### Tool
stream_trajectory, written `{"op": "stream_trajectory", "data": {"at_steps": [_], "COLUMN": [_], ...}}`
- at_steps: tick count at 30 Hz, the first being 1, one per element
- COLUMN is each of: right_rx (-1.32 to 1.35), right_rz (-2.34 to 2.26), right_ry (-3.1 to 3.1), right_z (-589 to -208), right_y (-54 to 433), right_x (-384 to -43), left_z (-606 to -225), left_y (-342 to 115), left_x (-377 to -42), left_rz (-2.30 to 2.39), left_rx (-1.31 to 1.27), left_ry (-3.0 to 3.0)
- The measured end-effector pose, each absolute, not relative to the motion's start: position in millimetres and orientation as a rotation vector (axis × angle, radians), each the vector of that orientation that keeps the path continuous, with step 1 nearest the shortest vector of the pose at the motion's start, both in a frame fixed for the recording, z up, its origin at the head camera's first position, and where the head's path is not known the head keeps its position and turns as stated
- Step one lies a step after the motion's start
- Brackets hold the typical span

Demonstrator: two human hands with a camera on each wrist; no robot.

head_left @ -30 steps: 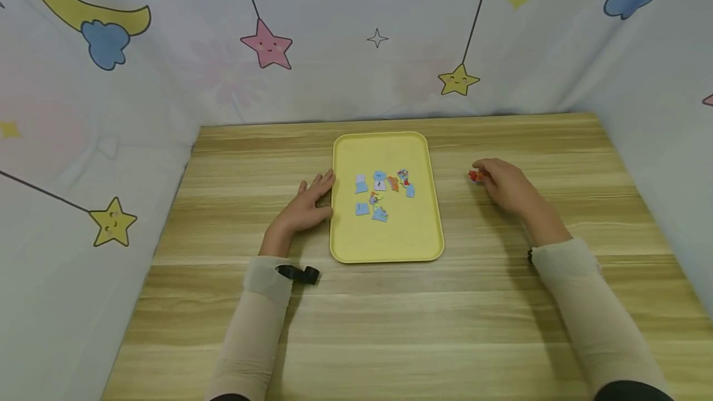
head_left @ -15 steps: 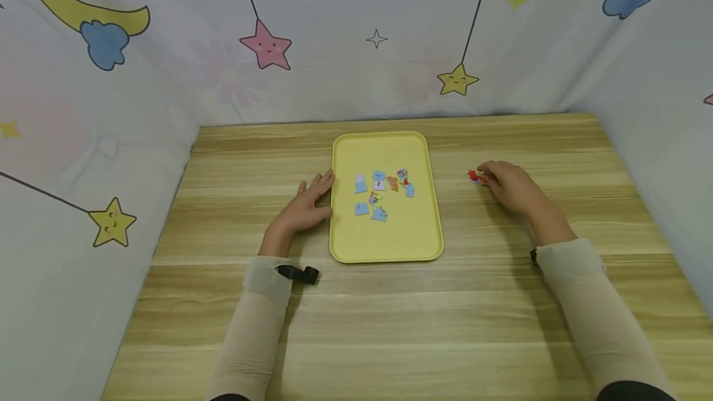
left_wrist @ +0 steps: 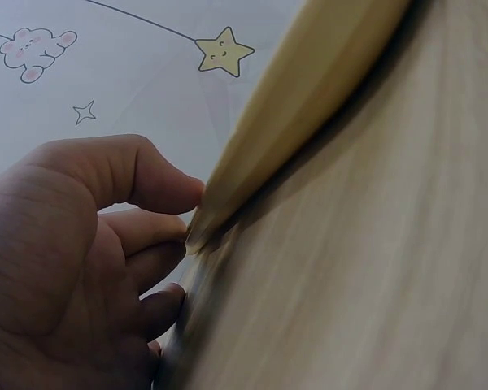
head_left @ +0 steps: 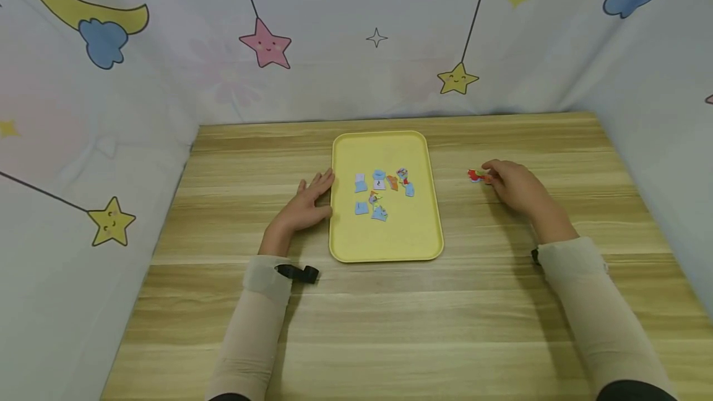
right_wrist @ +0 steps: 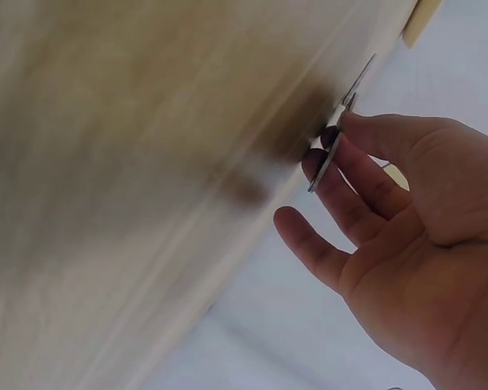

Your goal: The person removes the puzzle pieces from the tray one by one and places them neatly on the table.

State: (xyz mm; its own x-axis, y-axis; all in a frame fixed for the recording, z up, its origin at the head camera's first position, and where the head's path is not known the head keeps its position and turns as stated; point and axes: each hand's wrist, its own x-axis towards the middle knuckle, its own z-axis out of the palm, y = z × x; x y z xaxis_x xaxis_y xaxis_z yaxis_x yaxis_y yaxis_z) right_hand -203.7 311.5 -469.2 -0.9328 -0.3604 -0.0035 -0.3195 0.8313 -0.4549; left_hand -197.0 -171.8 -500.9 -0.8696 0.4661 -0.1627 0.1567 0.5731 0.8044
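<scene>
In the head view a yellow tray (head_left: 390,241) lies on the wooden table, with several small puzzle pieces (head_left: 361,208) scattered on it, mostly blue with some orange and multicoloured. My left hand (head_left: 303,208) touches the tray's left rim, fingers spread. The left wrist view has its thumb and fingertips against the rim. Right of the tray, my right hand (head_left: 518,185) pinches a thin puzzle piece (right_wrist: 325,166) between thumb and fingers, seen edge-on in the right wrist view. A red piece (head_left: 475,176) shows just beyond its fingertips. Fingers partly cover the pinched piece.
The wooden table (head_left: 390,327) extends around the tray on all sides. A white cloth (head_left: 334,79) printed with stars and moons hangs behind it and at both sides. A black strap (head_left: 298,274) sits at the left wrist.
My right hand has shifted slightly to the right, and more of the red and orange pieces shows beside its fingertips. The left hand and the tray stay where they were.
</scene>
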Motion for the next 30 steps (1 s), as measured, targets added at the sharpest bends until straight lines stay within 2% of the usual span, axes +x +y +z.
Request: {"op": "stream_trajectory", "data": {"at_steps": [10,21,30], "right_rx": [-0.582,-0.689,-0.540], "right_rz": [-0.629,-0.798,-1.016], "right_ry": [2.936,2.979,2.912], "right_z": [-472,-473,-472], "right_y": [314,307,295], "right_x": [-208,-207,-209], "left_z": [-502,-500,-499], "left_y": [-172,-172,-173], "left_x": [-197,-197,-196], "left_rz": [1.196,1.183,1.187], "left_rx": [0.496,0.487,0.484], "left_ry": [2.455,2.463,2.452]}}
